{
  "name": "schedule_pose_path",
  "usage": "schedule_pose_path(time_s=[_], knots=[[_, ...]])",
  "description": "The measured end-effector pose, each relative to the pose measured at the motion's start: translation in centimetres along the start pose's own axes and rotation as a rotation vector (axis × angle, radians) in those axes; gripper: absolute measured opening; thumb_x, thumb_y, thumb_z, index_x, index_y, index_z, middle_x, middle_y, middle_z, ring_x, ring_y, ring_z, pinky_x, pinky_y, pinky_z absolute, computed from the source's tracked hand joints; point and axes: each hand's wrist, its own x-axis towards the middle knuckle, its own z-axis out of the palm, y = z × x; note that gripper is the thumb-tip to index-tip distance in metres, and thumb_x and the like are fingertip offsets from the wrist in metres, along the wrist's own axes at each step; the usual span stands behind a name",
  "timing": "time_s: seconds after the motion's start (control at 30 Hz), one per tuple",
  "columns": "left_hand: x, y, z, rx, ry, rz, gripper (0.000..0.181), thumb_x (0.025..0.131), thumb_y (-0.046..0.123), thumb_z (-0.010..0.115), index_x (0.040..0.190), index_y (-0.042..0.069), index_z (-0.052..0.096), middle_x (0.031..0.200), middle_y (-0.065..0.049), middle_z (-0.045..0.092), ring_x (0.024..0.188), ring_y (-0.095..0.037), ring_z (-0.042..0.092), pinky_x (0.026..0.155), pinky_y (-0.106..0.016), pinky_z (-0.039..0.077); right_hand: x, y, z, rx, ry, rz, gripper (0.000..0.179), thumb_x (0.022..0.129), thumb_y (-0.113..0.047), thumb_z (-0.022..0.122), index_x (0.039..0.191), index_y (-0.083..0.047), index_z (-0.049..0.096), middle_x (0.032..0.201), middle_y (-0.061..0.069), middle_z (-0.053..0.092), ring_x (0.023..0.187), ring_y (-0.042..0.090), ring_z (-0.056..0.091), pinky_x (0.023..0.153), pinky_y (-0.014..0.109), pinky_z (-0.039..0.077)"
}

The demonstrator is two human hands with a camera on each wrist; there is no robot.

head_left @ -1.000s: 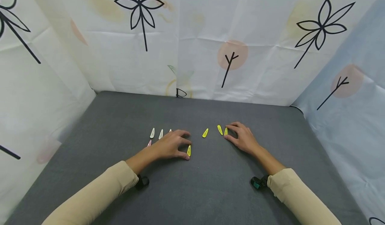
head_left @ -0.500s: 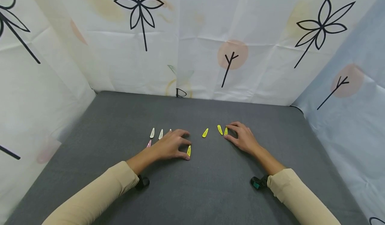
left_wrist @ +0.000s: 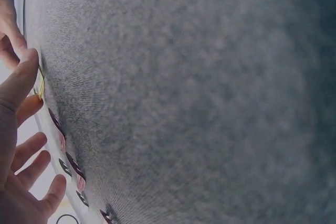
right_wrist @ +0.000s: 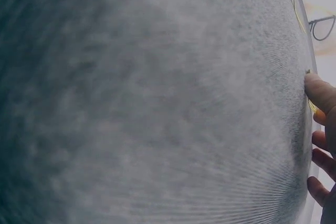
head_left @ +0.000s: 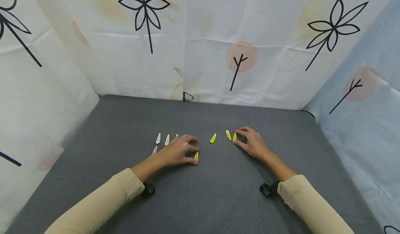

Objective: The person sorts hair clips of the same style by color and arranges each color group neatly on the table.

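In the head view my left hand (head_left: 176, 151) pinches a yellow snap hair clip (head_left: 196, 156) between thumb and index finger, low at the table. The left wrist view shows that clip (left_wrist: 41, 83) edge-on between the two fingertips. To the right, my right hand (head_left: 254, 145) pinches another yellow hair clip (head_left: 235, 136) by its ends. A yellow hair clip (head_left: 228, 135) lies just left of it, and one more yellow clip (head_left: 213, 138) lies between the hands. In the right wrist view the pinched clip (right_wrist: 313, 107) is mostly hidden by the thumb.
Beyond my left hand lie a white hair clip (head_left: 158, 138) and a second white clip (head_left: 167, 140). A third white clip is nearly covered by that hand. A pink clip (head_left: 155, 150) shows beside the left wrist. Printed cloth walls (head_left: 203, 64) border the grey table (head_left: 215, 199).
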Motion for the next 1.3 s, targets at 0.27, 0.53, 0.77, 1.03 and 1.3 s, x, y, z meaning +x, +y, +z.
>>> schedule_pose_path(time_s=[0.27,0.53,0.77,1.03,1.3], knots=[[0.1,-0.1,0.2,-0.02,-0.01,-0.037,0.051,0.08,0.051,0.08,0.119,0.019,0.075,0.138,-0.011,0.055,0.134,-0.03,0.045,0.102,-0.071,0.032,0.2,0.2,-0.4,0.034,-0.034,0.011,0.048,0.09,-0.025,0.076,0.129,0.0,0.065,0.129,0.021,0.057,0.12,0.041,0.053,0.097,0.063,0.037],[0.1,-0.2,0.4,-0.029,0.002,-0.037,0.051,0.079,0.051,0.08,0.119,0.019,0.076,0.138,-0.01,0.056,0.134,-0.029,0.044,0.102,-0.072,0.031,0.2,0.5,-0.4,0.071,-0.049,0.023,0.048,0.087,-0.025,0.079,0.125,0.0,0.067,0.128,0.022,0.058,0.12,0.041,0.053,0.096,0.059,0.042],[0.0,-0.3,0.5,-0.011,0.013,-0.041,0.052,0.079,0.052,0.08,0.119,0.02,0.076,0.139,-0.01,0.056,0.135,-0.028,0.044,0.102,-0.071,0.032,0.2,0.2,-0.4,0.092,-0.041,0.028,0.049,0.085,-0.023,0.081,0.124,0.002,0.067,0.127,0.022,0.059,0.12,0.042,0.054,0.098,0.059,0.041],[0.0,-0.3,0.7,-0.007,0.028,-0.051,0.052,0.078,0.053,0.08,0.118,0.02,0.076,0.137,-0.01,0.057,0.133,-0.028,0.045,0.102,-0.071,0.032,0.2,-0.7,-0.5,0.082,-0.037,0.003,0.051,0.081,-0.023,0.084,0.122,0.002,0.068,0.127,0.02,0.059,0.122,0.04,0.051,0.101,0.058,0.039],[0.0,-0.2,0.6,0.0,0.038,-0.051,0.052,0.077,0.054,0.08,0.116,0.02,0.077,0.136,-0.01,0.058,0.132,-0.029,0.046,0.101,-0.07,0.033,-0.2,-2.8,-0.1,-0.007,0.034,-0.074,0.051,0.077,-0.03,0.087,0.117,-0.003,0.071,0.127,0.019,0.059,0.128,0.04,0.047,0.099,0.065,0.036]])
